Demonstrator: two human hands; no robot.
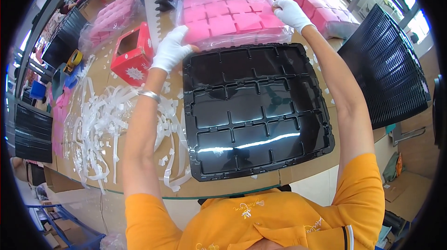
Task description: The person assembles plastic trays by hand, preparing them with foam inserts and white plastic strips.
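My left hand [170, 50], in a white glove with bare thumb tip, is at the near left corner of a clear plastic bag of pink blocks [228, 11]. Its fingers press on the bag's edge. Across from it, my right hand [292, 14], also white-gloved, has its fingers curled on the bag's right edge. Directly in front of me lies a glossy black plastic tray [251, 105] with shallow rectangular compartments. The bag sits just beyond the tray's far edge.
White plastic strips and scraps [109, 129] litter the table's left side. A red box with a window [134, 54] stands behind them. Stacked black trays [384, 66] are on the right. More bagged pink blocks lie at far left [111, 17] and far right [321, 5]. Yellow tape [73, 60] sits left.
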